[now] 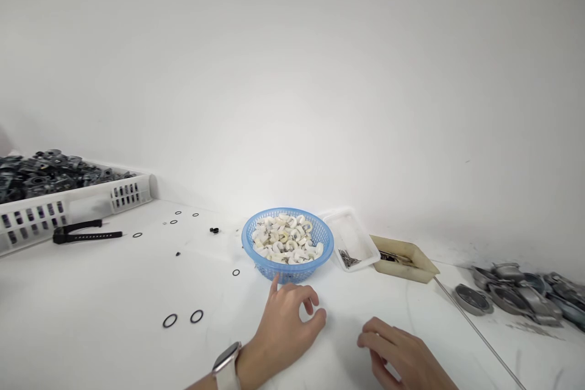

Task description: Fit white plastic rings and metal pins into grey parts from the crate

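Note:
My left hand [290, 320], with a watch [227, 358] on its wrist, is just in front of a blue plastic basket [247, 242]. Its thumb and index finger are apart, with nothing between them. The little finger reaches toward the basket's lower wall; I cannot tell whether it touches. White ring-shaped pieces [287, 241] fill the basket. To the right, my right hand [395, 350] hovers over the white table with loosely bent fingers. It shows nothing held, and part of it runs out of the frame.
A white tray [350, 225] with thin metal pins and a beige bin [406, 259] stand right of the basket. Grey metal housings [516, 295] lie beyond a thin rod [478, 332]. Black rings [196, 316], a black strap [86, 234] and a white crate [86, 206] are left.

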Motion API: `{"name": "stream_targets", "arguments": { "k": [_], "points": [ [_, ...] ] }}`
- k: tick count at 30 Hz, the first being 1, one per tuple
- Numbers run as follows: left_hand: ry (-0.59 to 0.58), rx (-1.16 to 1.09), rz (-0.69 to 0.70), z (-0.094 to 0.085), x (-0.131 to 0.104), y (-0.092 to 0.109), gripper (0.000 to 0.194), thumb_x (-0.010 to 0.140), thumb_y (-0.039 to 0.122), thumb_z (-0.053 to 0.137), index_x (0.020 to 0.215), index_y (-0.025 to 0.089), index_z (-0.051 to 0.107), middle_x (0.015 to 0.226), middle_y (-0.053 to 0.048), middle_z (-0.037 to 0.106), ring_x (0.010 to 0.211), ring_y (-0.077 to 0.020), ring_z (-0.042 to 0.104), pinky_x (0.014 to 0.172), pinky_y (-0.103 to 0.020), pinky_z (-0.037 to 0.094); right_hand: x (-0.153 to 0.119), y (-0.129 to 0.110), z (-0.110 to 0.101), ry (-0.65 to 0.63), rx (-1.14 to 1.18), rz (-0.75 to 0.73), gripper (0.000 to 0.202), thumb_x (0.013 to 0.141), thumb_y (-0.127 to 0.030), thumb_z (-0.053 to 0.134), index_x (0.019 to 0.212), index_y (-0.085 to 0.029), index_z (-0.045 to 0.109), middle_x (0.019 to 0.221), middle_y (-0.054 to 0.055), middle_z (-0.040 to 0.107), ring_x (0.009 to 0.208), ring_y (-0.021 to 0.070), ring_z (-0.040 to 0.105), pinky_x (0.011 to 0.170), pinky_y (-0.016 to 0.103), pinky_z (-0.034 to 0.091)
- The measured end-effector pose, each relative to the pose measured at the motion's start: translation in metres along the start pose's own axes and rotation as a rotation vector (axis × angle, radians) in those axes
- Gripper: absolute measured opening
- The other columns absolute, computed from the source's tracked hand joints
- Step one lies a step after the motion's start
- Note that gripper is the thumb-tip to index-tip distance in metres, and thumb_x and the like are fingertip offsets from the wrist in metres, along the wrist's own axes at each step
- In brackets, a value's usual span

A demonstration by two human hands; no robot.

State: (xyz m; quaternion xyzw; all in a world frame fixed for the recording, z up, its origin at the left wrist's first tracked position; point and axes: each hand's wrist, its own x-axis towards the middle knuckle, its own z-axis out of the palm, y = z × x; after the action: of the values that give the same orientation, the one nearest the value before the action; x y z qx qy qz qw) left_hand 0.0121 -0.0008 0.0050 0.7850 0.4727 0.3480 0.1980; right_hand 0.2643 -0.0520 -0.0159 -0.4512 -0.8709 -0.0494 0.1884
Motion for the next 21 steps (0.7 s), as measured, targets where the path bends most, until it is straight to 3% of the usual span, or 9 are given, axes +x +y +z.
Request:
{"name": "stream_targets", "arguments": {
  "k": [21],
  "points": [
    [0.015,-0.014,0.007,0.0019,0.0023,-0.0037,0.004,0.086,0.028,0.065,0.083,0.027,0.067,0.078,0.004,0.07,0.09,-0.0237,0.067,0.121,-0.066,0.012,0.0001,-0.0003,-0.0004,-0.037,-0.012,0.012,0.037,0.086,-0.002,0.038,0.096,-0.025,0.064,0.092,0.002,0.071,0.073,0.0167,0.07,0.063,0.025,0.056]
  ]
}}
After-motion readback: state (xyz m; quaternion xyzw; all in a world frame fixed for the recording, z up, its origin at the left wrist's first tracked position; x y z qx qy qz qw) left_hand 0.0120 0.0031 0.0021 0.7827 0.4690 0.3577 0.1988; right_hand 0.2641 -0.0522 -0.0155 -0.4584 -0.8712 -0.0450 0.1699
